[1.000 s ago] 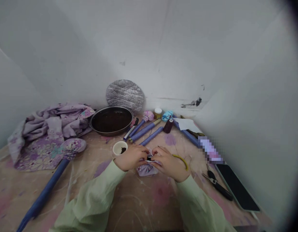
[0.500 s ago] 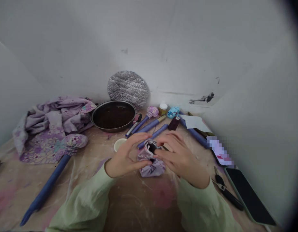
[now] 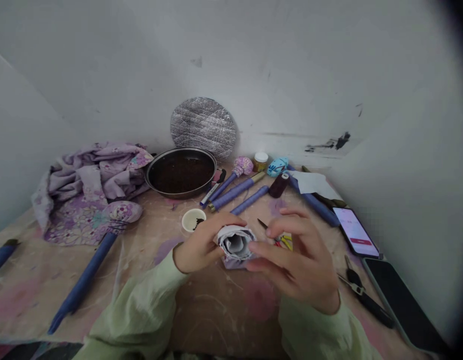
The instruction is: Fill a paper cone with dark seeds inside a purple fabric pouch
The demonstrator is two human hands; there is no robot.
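Note:
A rolled piece of purple-and-white fabric [image 3: 236, 265] stands in the middle, its layered opening turned up toward me. My left hand [image 3: 203, 241] grips its left side between thumb and fingers. Close to the roll's right rim is my right hand [image 3: 297, 260], its fingers spread; one fingertip appears to touch the edge, and nothing is held in it. Behind these fingers lies a small cutting tool [image 3: 286, 242] with yellow-and-red handles and a dark pointed tip, partly hidden. Left of the roll, a small white bowl [image 3: 188, 221] contains something dark.
At the back stand a dark round pan [image 3: 149, 182] and a silver disc [image 3: 203, 125]. Purple floral cloth [image 3: 77, 215] and a blue-wrapped stick [image 3: 85, 275] lie left. Several wrapped sticks, a thread cone [image 3: 278, 186], phones [image 3: 400, 300] and black-handled snips [image 3: 368, 300] lie right.
My left hand has closed around the fabric roll, and its opening now faces me more squarely. My right hand has moved right and its fingers have spread, uncovering the yellow-handled tool. The view has shifted slightly.

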